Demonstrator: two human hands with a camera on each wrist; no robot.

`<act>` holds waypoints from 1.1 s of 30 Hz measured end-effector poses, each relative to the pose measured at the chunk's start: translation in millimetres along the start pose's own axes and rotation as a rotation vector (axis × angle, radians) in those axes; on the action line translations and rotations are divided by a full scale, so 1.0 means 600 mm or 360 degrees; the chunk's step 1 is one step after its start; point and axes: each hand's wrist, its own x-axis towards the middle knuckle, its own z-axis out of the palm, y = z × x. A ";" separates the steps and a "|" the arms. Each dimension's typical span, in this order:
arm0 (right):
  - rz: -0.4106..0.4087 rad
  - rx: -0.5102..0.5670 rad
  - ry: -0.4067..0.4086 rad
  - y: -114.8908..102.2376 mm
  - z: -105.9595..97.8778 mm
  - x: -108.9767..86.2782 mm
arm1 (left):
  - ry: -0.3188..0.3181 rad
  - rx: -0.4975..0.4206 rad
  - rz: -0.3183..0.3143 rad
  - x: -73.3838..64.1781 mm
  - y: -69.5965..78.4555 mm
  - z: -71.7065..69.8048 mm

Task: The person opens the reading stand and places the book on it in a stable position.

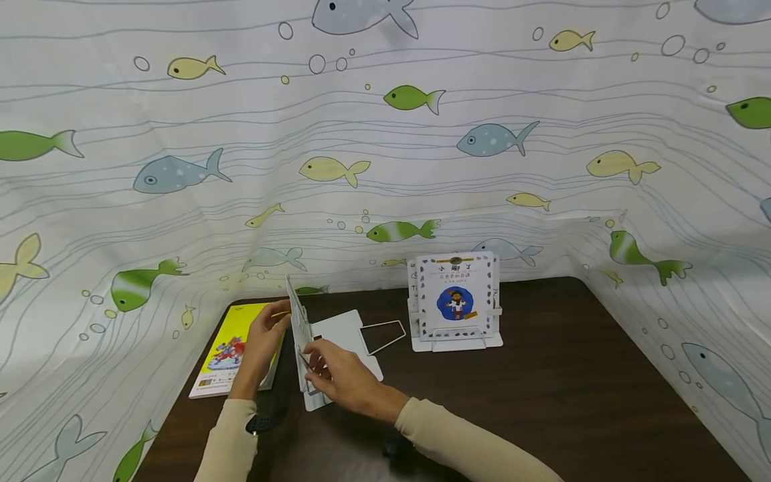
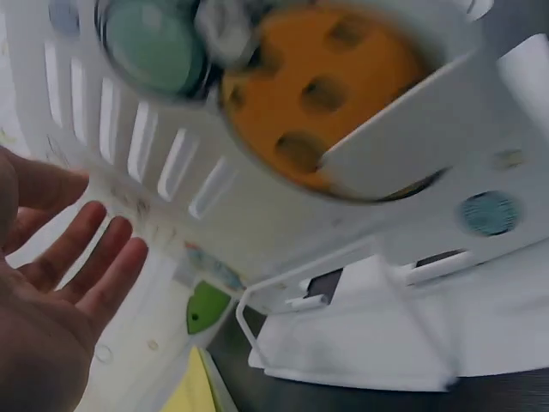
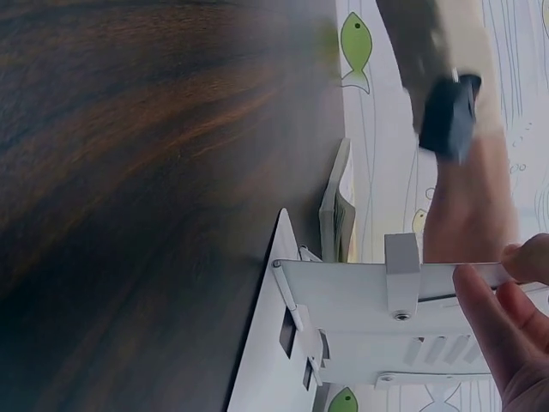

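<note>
A white book stand (image 1: 343, 331) lies on the table with its base plate flat and its slotted back panel (image 1: 296, 341) raised steeply. Its wire loop (image 1: 385, 337) sticks out to the right. My right hand (image 1: 346, 378) pinches the panel's near edge; in the right wrist view its thumb and fingers (image 3: 478, 296) close on that edge beside a small white clip (image 3: 401, 275). On the panel's other side is my left hand (image 1: 263, 341), fingers extended and slightly bent. The left wrist view shows this hand (image 2: 60, 300) apart from the panel's face, which bears an orange round picture (image 2: 322, 94).
A yellow-covered book (image 1: 237, 328) lies at the left, partly behind my left forearm. Farther right, another white stand (image 1: 495, 335) holds a booklet (image 1: 456, 301) upright. A fish-patterned curtain (image 1: 385, 167) surrounds the dark table (image 1: 542, 375).
</note>
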 end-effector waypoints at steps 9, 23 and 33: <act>0.0030 0.0058 0.0037 -0.001 -0.001 0.003 | -0.0123 -0.0054 0.0368 -0.111 0.031 0.016; 0.0059 0.0104 0.0005 0.010 -0.006 0.004 | 0.0020 0.0036 0.0474 -0.138 0.027 0.028; 0.0196 0.0190 0.0184 0.047 -0.052 0.021 | 0.0124 0.0063 0.0447 -0.134 0.025 0.005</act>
